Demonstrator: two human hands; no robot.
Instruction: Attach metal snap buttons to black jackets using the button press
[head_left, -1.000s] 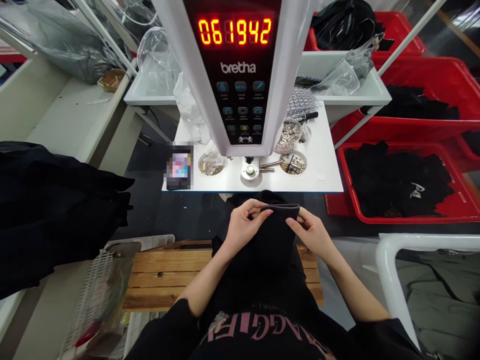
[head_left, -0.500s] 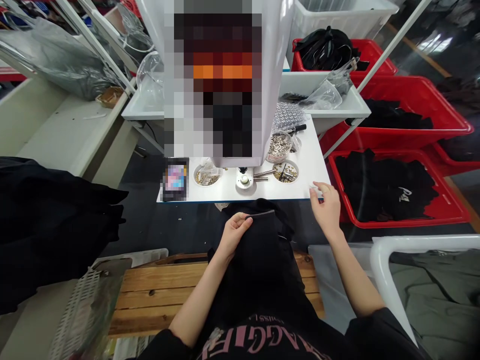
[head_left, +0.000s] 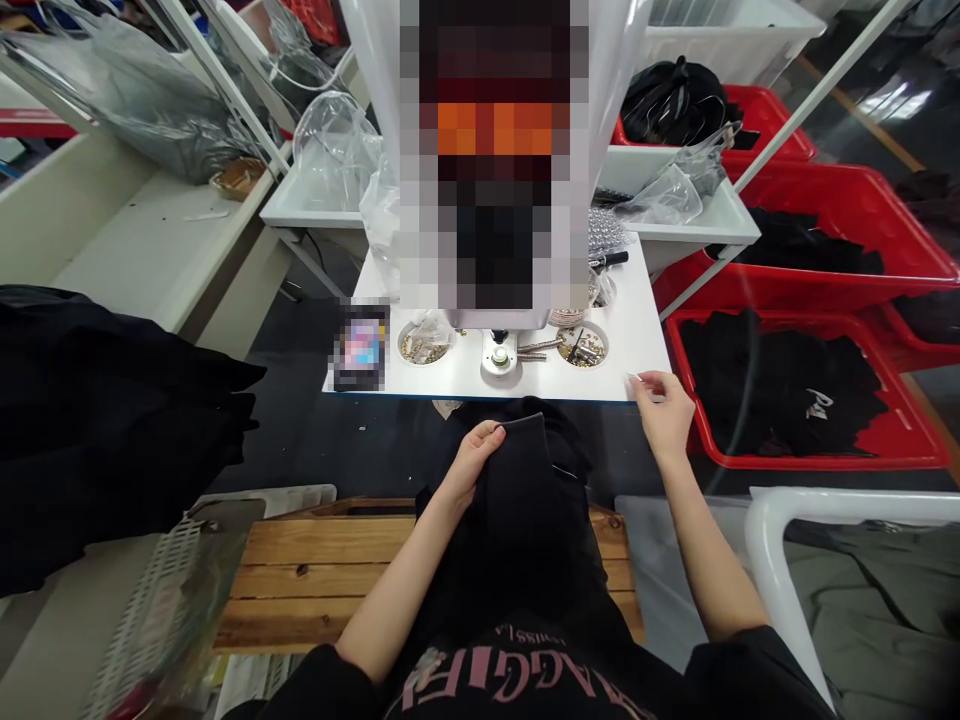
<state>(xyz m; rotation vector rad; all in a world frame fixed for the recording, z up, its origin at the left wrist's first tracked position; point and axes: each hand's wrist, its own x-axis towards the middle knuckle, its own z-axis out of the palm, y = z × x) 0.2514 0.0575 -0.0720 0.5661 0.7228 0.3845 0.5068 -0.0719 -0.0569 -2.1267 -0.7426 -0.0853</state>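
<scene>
My left hand (head_left: 474,455) is closed on the top edge of a black fabric piece (head_left: 521,465), which lies over my lap. At the right front corner of the white table (head_left: 465,383), my right hand (head_left: 664,410) pinches a small white slip (head_left: 634,379) between thumb and fingertips; what it is exactly is too small to tell. Between my hands, at the table's front, stands a small metal machine base (head_left: 499,358) below a white machine head (head_left: 390,40), whose front is blurred.
Round wells hold small metal parts (head_left: 581,346) and a plastic bag with more parts (head_left: 424,340). A phone (head_left: 361,345) lies at the table's left. Red bins (head_left: 825,462) with black fabric stand right. Black fabric (head_left: 112,420) is piled left; a white rail (head_left: 765,540) is near my right arm.
My right hand has closed its fingertips on the white slip at the table corner. My left hand still holds the black fabric. The view has shifted slightly left.
</scene>
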